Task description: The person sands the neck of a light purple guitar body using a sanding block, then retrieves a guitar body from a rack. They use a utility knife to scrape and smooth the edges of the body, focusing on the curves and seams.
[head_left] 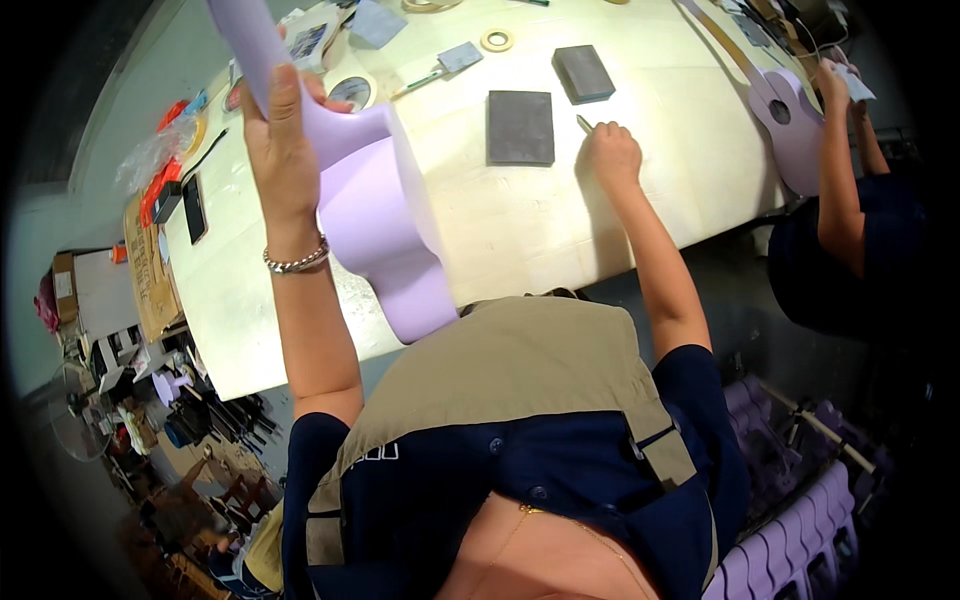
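My left hand [284, 150] is closed around the neck of a lilac ukulele [385, 215], which is tilted on its side near the table's front edge. The instrument's neck rises toward the top left, and its body hangs close to my apron. My right hand [614, 155] is closed over the table, with a thin pen-like tool [584, 123] poking out past the fingers; its exact kind is not clear. Just left of that hand lies a flat dark grey block [520, 128]. A second, thicker grey block [583, 74] sits beyond it.
On the pale table [520, 220] lie tape rolls [497, 39], a brush-like tool [420, 83], a grey pad [460, 57] and a phone [194, 209]. At right, a co-worker's hands [835, 85] hold a white sheet beside another lilac ukulele [790, 130]. Lilac bodies [800, 530] stand lower right.
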A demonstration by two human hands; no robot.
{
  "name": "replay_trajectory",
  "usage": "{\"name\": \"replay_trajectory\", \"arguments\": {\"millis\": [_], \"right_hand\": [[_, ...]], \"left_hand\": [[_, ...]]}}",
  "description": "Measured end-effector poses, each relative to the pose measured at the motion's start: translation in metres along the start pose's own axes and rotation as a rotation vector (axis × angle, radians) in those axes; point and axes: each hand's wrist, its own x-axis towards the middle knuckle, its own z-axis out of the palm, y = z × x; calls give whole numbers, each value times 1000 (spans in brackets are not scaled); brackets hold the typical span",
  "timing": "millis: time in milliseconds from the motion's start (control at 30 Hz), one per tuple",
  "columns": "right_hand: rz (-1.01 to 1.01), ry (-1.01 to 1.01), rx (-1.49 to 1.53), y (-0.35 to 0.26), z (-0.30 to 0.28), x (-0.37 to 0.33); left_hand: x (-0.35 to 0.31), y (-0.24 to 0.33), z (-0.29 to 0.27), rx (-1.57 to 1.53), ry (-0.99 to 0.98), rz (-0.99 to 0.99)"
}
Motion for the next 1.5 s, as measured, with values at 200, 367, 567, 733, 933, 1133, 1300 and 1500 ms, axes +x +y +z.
{"name": "replay_trajectory", "arguments": {"millis": [200, 367, 567, 733, 933, 1133, 1300, 1500], "right_hand": [[251, -49, 1149, -59, -88, 22], [-5, -172, 1442, -124, -185, 33], [-396, 2, 1478, -156, -210, 51], [-475, -28, 1351, -165, -205, 55], [-481, 87, 1310, -171, -199, 55], [-515, 176, 1226, -172, -199, 57], [-549, 168, 1142, -168, -202, 59], [-525, 101, 1231, -168, -203, 59]], "left_hand": [[-1, -4, 5, 43, -14, 41], [1, -7, 2, 36, -25, 45], [0, -8, -2, -7, -17, 80], [-2, -8, -6, -5, 0, 77], [-1, -8, -4, 35, 13, 97], [-1, -8, -2, 70, 14, 102], [-1, -6, -1, 64, 19, 76], [-1, -4, -1, 80, 21, 87]]}}
